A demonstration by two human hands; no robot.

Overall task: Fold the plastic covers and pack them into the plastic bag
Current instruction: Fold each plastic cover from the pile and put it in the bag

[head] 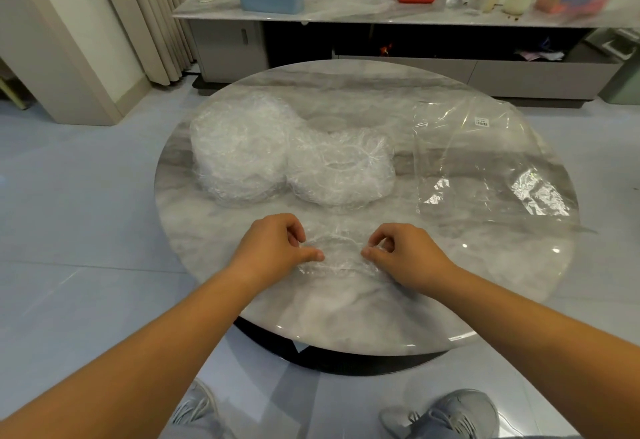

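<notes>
Marble tabletop (346, 92): round and grey-veined. It carries every task item within arm's reach.
Cover in work (341, 260): one crinkled clear plastic cover at the near centre, between the two hands. It lies flat on the surface, probably so that the fold can be creased against it.
Left hand (273, 248): thumb and curled fingers pinch the left edge of the cover.
Right hand (408, 255): thumb and curled fingers pinch the right edge, mirroring the other side. This opposed grip appears to hold the thin film spread, ready for the two edges to be brought together.
Left pile (239, 151): taller heap of covers, far left of centre, touching the right pile.
Right pile (341, 164): lower heap, just right of the left pile. Whether either heap is folded cannot be told.
Plastic bag (485, 168): clear, lying flat on the right side, well apart from the hands. Its white label (482, 122) is at the far end. The bag appears to hold nothing yet.
Step in hand: folding. Packing is not yet begun.
</notes>
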